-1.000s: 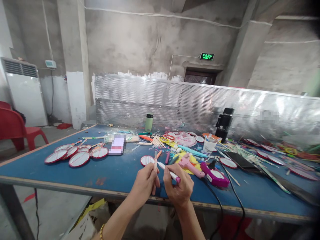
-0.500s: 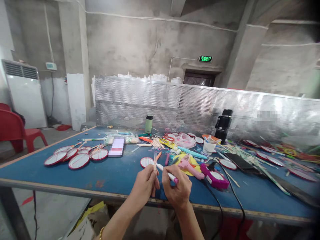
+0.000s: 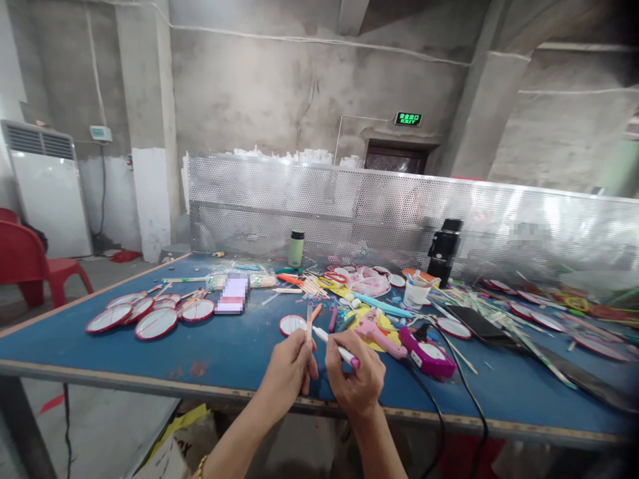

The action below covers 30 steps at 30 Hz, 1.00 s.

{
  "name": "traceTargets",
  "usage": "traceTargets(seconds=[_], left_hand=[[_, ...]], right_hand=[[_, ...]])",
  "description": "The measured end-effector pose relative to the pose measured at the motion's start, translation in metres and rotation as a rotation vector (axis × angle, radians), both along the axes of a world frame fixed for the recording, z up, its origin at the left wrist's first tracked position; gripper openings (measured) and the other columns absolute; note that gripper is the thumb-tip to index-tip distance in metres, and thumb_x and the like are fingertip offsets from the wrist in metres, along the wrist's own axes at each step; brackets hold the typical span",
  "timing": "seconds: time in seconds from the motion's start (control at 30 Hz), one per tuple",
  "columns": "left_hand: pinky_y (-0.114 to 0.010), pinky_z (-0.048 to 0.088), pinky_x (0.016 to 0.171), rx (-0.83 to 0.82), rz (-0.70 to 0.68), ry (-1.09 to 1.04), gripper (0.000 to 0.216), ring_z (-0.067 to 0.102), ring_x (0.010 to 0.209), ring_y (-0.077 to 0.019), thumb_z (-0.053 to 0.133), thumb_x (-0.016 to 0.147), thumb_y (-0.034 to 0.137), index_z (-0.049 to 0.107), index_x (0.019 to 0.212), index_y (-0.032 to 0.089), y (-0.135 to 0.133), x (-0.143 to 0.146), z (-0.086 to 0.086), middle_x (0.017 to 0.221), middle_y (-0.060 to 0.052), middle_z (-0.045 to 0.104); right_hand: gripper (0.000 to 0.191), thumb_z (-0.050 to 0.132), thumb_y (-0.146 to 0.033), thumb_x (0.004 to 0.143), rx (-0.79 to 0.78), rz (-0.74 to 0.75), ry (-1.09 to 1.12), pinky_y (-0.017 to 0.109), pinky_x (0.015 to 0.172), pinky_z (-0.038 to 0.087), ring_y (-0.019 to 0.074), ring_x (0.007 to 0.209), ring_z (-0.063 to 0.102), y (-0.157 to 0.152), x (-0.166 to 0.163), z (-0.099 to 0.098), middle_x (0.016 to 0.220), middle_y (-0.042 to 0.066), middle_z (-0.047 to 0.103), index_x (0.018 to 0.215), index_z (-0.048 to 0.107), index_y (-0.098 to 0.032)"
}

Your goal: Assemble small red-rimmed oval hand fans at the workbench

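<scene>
My left hand is closed on a flat wooden stick, held upright near the table's front edge. In my right hand is a white marker pen with a pink end, gripped as for writing. The pen's tip points left at the stick, very close to it; whether they touch I cannot tell. Just behind my left hand lies a round white disc with a red rim, partly covered by the fingers. An orange pen-like piece rests behind the stick.
Several red-rimmed discs lie at the left beside a phone. To the right are a pink glue gun, a purple device with black cables, and a white cup. A green bottle and black flask stand behind.
My right hand and the marker pen have shifted very slightly to the right. My left hand keeps its hold on the stick, nearly still.
</scene>
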<state>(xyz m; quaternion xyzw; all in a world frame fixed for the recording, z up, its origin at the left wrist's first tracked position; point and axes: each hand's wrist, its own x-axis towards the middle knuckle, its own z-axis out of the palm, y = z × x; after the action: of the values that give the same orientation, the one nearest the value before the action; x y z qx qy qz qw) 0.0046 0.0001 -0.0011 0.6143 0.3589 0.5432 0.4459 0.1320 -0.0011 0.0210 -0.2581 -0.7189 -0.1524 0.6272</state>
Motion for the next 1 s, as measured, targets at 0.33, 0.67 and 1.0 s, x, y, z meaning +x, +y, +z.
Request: traceTargets(seconds=[0.33,0.67,1.0], left_hand=[[-0.018,0.026,0.035,0.000,0.009,0.000,0.028,0.041,0.032,-0.0066,0.043,0.090,0.044,0.046,0.078,0.020,-0.0030,-0.0001,0.0031,0.052,0.006,0.053],[-0.018,0.026,0.034,-0.011,0.003,-0.002,0.027,0.041,0.031,-0.0066,0.044,0.090,0.044,0.046,0.078,0.020,-0.0025,0.0006,0.0022,0.053,0.005,0.056],[-0.017,0.026,0.034,-0.011,0.005,0.001,0.026,0.041,0.032,-0.0065,0.044,0.090,0.044,0.045,0.079,0.020,-0.0024,0.0007,0.0024,0.054,0.005,0.056]], right_hand=[[0.010,0.057,-0.009,0.085,0.012,0.025,-0.011,0.023,0.059,0.042,0.0105,0.057,0.052,0.0004,-0.0021,-0.0002,0.066,-0.002,0.059,0.083,0.057,-0.018],[0.010,0.056,-0.009,0.085,0.014,-0.007,0.002,0.024,0.058,0.041,0.0105,0.056,0.051,0.0020,-0.0003,-0.0014,0.065,-0.002,0.058,0.082,0.056,-0.019],[0.010,0.055,-0.008,0.085,0.027,0.004,0.015,0.023,0.059,0.043,0.0106,0.057,0.054,0.0012,-0.0009,-0.0004,0.067,-0.001,0.059,0.083,0.057,-0.018]])
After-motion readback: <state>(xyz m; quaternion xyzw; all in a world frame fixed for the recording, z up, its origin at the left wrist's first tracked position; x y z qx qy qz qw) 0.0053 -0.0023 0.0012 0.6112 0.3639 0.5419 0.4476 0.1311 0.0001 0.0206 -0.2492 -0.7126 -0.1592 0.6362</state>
